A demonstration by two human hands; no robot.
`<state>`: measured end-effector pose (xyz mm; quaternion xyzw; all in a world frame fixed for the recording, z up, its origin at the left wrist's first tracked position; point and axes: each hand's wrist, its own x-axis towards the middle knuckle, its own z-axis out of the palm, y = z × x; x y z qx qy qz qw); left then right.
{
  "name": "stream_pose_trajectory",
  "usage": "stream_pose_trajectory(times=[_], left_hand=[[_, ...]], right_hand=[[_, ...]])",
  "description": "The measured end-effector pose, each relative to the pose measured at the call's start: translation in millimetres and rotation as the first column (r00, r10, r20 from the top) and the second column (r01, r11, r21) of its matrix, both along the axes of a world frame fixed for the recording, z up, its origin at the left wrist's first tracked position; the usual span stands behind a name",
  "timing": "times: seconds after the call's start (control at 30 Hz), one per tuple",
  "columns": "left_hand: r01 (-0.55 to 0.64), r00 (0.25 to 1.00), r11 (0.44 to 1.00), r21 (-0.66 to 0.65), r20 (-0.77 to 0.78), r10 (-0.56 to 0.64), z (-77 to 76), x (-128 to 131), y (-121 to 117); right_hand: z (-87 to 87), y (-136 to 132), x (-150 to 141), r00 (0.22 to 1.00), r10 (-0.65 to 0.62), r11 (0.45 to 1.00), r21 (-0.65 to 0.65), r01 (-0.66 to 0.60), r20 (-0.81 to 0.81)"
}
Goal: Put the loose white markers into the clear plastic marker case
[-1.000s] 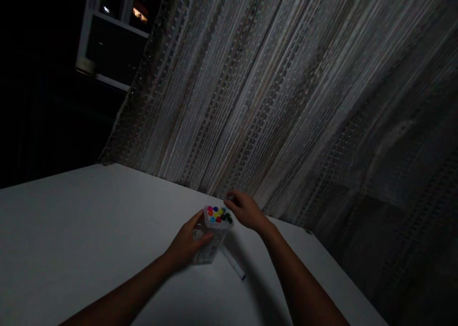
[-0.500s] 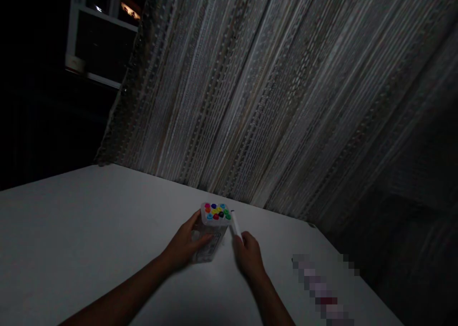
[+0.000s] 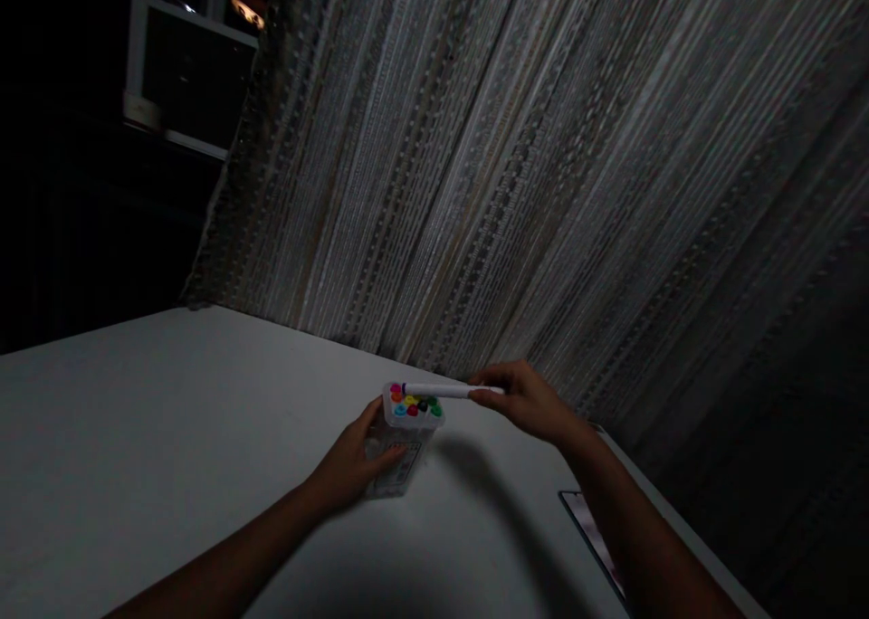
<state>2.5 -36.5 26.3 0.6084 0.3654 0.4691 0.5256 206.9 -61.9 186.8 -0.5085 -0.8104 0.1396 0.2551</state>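
A clear plastic marker box (image 3: 400, 447) stands upright on the white table (image 3: 169, 438), with several coloured marker caps (image 3: 414, 408) showing at its top. My left hand (image 3: 353, 465) is wrapped round the box's side. My right hand (image 3: 526, 400) pinches one end of a white marker (image 3: 441, 390) and holds it level just above the box's top, its purple-capped end toward the left.
A grey lace curtain (image 3: 543, 194) hangs right behind the table's far edge. A dark window with a white frame (image 3: 180, 67) sits at the upper left. A flat phone-like object (image 3: 594, 538) lies near the table's right edge, partly behind my right forearm.
My right hand went down to the table, took hold of the white marker that lay beside the box, and lifted it over the box's top. My left hand stayed on the box.
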Motion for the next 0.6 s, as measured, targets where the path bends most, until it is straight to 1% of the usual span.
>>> stream_pose_trajectory(times=[0.1,0.17,0.23,0.3,0.37,0.43,0.5,0.53,0.6], left_hand=[[-0.003,1.000,1.000,-0.002,-0.003,0.003,-1.0,0,1],[-0.004,1.000,1.000,0.003,-0.009,0.004,-2.6,0,2],[0.003,1.000,1.000,0.004,-0.004,-0.003,-3.8,0,3],[0.014,1.000,1.000,-0.002,0.004,-0.014,-4.1,-1,3],[0.020,1.000,1.000,-0.007,0.013,-0.020,-3.5,-1,3],[0.018,1.000,1.000,-0.013,0.018,-0.018,-2.4,-1,2],[0.008,1.000,0.999,-0.032,0.017,-0.008,-1.2,-1,2],[0.005,1.000,0.999,-0.040,0.015,-0.005,-0.5,-1,1],[0.013,1.000,0.999,-0.038,0.015,-0.012,0.8,-2,1]], right_hand=[[22.1,3,-13,0.973,0.037,0.999,-0.019,-0.034,0.228],[34.9,4,-27,0.940,0.020,1.000,-0.009,-0.018,0.341],[45.4,8,-43,0.889,-0.010,1.000,0.009,0.007,0.458],[53.8,16,-58,0.851,-0.001,1.000,0.009,-0.004,0.525],[60.2,26,-72,0.833,0.011,1.000,0.011,-0.020,0.553],[63.7,36,-85,0.826,0.023,1.000,-0.009,-0.021,0.564],[62.0,43,-95,0.813,0.040,0.999,-0.043,-0.019,0.581],[58.4,45,-100,0.799,0.055,0.998,-0.068,-0.017,0.599],[45.7,47,-108,0.750,0.099,0.991,-0.132,-0.017,0.654]])
